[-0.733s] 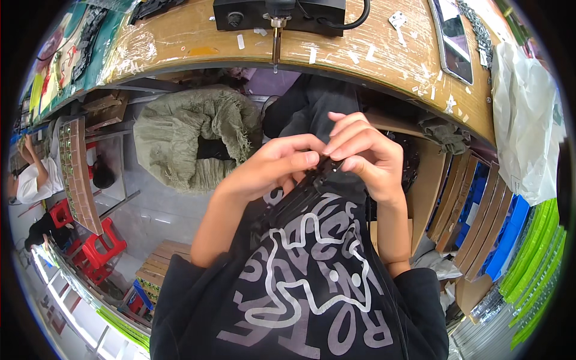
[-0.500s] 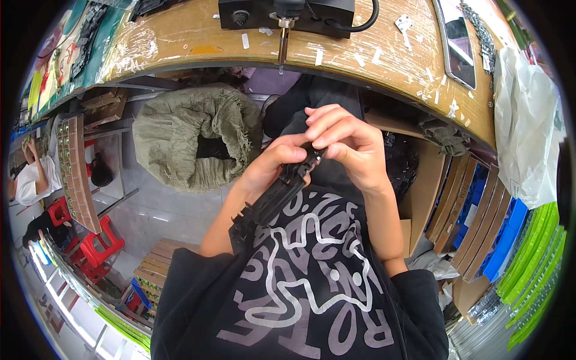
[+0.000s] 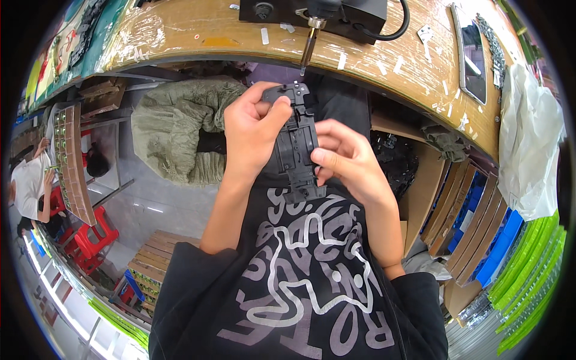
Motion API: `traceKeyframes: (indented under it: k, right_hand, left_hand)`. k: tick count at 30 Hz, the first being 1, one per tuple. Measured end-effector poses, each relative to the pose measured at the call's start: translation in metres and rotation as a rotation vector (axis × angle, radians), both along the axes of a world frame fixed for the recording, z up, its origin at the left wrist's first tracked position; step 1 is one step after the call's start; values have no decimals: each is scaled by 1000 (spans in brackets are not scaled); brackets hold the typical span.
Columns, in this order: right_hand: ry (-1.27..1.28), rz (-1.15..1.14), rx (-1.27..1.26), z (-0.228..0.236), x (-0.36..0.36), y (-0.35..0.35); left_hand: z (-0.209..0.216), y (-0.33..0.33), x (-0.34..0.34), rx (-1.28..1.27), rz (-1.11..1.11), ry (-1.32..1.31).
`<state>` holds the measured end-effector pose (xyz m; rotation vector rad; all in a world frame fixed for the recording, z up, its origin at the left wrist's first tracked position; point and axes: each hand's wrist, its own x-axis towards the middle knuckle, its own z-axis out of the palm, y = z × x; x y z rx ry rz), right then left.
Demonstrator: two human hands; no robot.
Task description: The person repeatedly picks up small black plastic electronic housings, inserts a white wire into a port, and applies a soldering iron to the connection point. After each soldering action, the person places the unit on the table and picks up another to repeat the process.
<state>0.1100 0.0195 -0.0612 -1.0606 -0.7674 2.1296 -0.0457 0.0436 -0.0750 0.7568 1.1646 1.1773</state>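
1. Locate black part point(image 3: 296, 144) at the centre of the frame, long side running nearly top to bottom, in front of the dark shirt's upper edge.
2. Note left hand point(image 3: 253, 133) pinching the part's upper end, thumb on the near face, fingers partly hidden behind.
3. Note right hand point(image 3: 347, 153) at the part's right edge, thumb touching, fingers curled. Cannot tell a firm pinch from a light touch.
4. Observe wooden table point(image 3: 180, 51) curving across the top of the frame, with scuffed, glossy film and white paper scraps to the upper right.
5. Find black box point(image 3: 366, 18) at top centre, with a screwdriver point(image 3: 310, 45) pointing down over the table's edge.
6. Find phone point(image 3: 471, 60) flat on the table at upper right; next to it, pale plastic bag point(image 3: 528, 144).
7. See grey-green cloth point(image 3: 171, 132) left of centre, above grey floor point(image 3: 180, 219).
8. See red stool point(image 3: 99, 237), long brown tray point(image 3: 77, 168) and another person in a white shirt point(image 3: 29, 186) at the left.
9. See cardboard box point(image 3: 425, 186), blue bin point(image 3: 501, 246) and bright green strips point(image 3: 531, 264) at the lower right.
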Motion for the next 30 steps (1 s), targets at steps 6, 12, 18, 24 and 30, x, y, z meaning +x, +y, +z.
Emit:
traceKeyframes:
  k: [6, 12, 18, 24, 30]
  right_hand:
    - [11, -92, 36, 6, -2, -9]
    - [93, -74, 42, 17, -1, -7]
    - [102, -90, 55, 14, -2, -6]
    - [95, -74, 58, 16, 0, -5]
    - [105, -89, 58, 16, 0, -6]
  left_hand:
    - [7, 6, 0, 37, -4, 96]
    - [10, 9, 0, 58, -35, 143]
    - [10, 11, 2, 60, -8, 138]
    - [14, 9, 1, 72, -6, 160]
    - [12, 11, 2, 71, -18, 194]
